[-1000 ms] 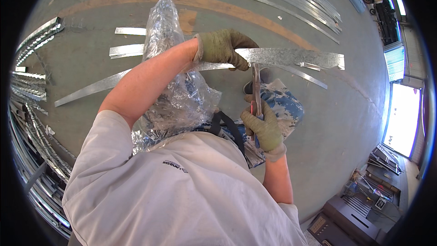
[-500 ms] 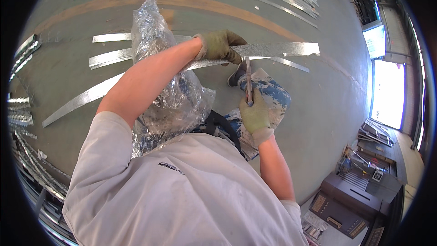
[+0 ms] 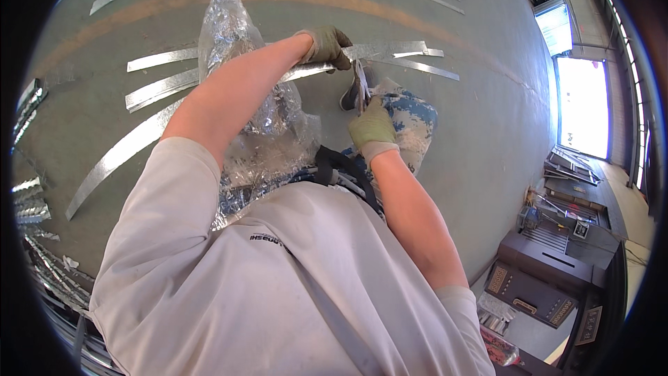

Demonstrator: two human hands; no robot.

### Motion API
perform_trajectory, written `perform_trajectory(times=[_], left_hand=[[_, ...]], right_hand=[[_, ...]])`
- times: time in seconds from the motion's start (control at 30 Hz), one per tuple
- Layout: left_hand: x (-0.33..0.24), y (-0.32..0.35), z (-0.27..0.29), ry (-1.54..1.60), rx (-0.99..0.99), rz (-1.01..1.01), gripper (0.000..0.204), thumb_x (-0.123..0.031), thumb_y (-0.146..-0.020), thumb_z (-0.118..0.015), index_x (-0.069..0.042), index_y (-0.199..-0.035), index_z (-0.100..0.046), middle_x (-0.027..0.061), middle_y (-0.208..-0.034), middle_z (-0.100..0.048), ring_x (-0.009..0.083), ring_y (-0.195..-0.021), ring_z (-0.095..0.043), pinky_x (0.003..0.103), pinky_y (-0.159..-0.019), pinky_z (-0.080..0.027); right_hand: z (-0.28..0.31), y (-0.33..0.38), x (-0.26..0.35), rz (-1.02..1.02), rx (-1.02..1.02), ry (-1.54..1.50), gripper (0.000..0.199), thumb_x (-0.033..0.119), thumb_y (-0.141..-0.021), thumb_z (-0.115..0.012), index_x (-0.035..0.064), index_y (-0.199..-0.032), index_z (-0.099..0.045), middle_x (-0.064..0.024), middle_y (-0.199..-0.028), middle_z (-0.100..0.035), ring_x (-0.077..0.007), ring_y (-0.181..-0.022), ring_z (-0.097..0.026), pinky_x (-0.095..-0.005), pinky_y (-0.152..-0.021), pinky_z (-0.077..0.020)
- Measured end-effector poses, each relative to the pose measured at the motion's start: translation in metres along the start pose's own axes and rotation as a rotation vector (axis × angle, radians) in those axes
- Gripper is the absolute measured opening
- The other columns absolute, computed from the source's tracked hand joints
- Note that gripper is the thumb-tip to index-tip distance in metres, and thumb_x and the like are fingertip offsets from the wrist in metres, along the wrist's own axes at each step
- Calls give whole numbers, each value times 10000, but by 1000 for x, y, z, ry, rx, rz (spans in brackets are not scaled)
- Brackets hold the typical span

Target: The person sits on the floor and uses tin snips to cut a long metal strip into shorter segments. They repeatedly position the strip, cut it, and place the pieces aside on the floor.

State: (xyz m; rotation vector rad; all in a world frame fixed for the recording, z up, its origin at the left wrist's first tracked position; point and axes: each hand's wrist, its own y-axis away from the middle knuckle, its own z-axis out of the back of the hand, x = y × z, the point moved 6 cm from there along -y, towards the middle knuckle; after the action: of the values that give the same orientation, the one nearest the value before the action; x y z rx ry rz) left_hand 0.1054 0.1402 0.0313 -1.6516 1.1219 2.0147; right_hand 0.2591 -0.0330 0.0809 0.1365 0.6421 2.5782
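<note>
- Left hand point(image 3: 325, 47): gloved, closed on the strip point(image 3: 390, 49), which reaches out above the shoe point(image 3: 348, 99); a firm hold should stop twisting, thumb well away from the snips
- Right hand point(image 3: 372, 125): gloved, wrapped round the snips point(image 3: 362, 90) at the strip's near edge; best kept square, I judge; bite too small to tell
- Bag point(image 3: 236, 24): clear, crumpled; patterned cloth point(image 3: 254, 186) inside or beneath, cannot tell which

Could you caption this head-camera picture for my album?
Gloved left hand grips a long metal strip while the gloved right hand holds a metal tool up to it.
</note>
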Motion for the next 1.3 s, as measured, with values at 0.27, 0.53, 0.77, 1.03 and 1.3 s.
perform_trajectory(times=[0.27,0.53,0.77,1.03,1.3], left_hand=[[37,-25,20,17,-92,-60,523,-103,-843,-931,-70,-1358,-840,68,-1042,-844,153,-834,-750,345,-712,-627],[-26,35,23,81,-54,-115,575,-55,-873,-923,9,-1427,-783,96,-1038,-824,153,-775,-718,331,-699,-590],[-72,118,40,-62,-80,5,535,-263,-999,-902,26,-1430,-769,71,-1102,-832,151,-929,-756,336,-862,-607],[-27,183,57,-50,-97,138,272,-243,-1057,-817,16,-1140,-799,70,-979,-823,151,-922,-750,337,-875,-585],[-119,155,24,-89,-226,91,350,-253,-988,-861,10,-1215,-822,75,-942,-831,147,-825,-762,333,-784,-597]], right_hand=[[-4,-7,19,56,-24,-38,703,205,-1005,-721,-40,-1598,-433,-344,-1438,-704,-504,-1367,-699,-579,-1141,-562],[-9,-5,10,144,-153,-147,813,281,-966,-795,32,-1640,-413,-323,-1456,-667,-512,-1310,-715,-583,-1091,-580],[32,25,8,314,-363,-126,940,294,-959,-779,14,-1745,-344,-310,-1422,-661,-483,-1236,-732,-570,-1015,-609],[52,38,4,380,-449,-183,914,242,-942,-785,-7,-1726,-386,-315,-1399,-661,-479,-1194,-737,-555,-975,-622],[96,9,-35,323,-579,-359,875,235,-963,-766,36,-1728,-390,-278,-1371,-651,-474,-1214,-722,-563,-992,-610]])
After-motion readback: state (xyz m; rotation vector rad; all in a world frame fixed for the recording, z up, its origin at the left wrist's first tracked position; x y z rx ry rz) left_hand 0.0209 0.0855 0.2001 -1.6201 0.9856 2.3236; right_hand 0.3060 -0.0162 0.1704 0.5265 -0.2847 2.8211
